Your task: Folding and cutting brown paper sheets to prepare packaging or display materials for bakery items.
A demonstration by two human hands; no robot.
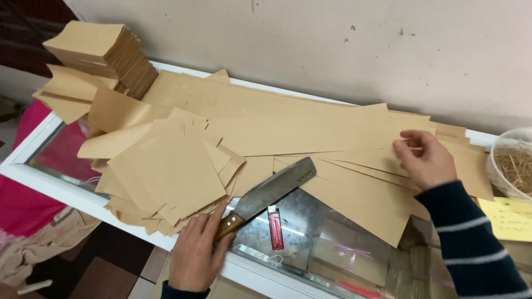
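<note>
Brown kraft paper sheets (310, 130) cover most of a white-framed glass counter (50, 180) set against a plain, scuffed beige wall (343, 44), seen from the head camera. A neat stack of cut paper (105, 52) stands at the far left corner, and a loose pile of cut squares (166, 174) lies nearer the front edge. A red lighter (275, 227) rests on the bare glass, and a clear plastic tub of straw-like sticks (512, 163) sits at the right edge, beside a yellow note (510, 218).

At the front edge the left hand (195, 254) has its fingers curled round the wooden handle of a broad cleaver (271, 191), whose blade lies flat, pointing away toward the long sheets, its tip touching their edge. The thumb lies beside the pile of squares. The right hand (424, 160), in a dark striped sleeve (471, 243), presses on the long sheets well to the right of the blade, fingers bent; whether they pinch an edge cannot be told.
</note>
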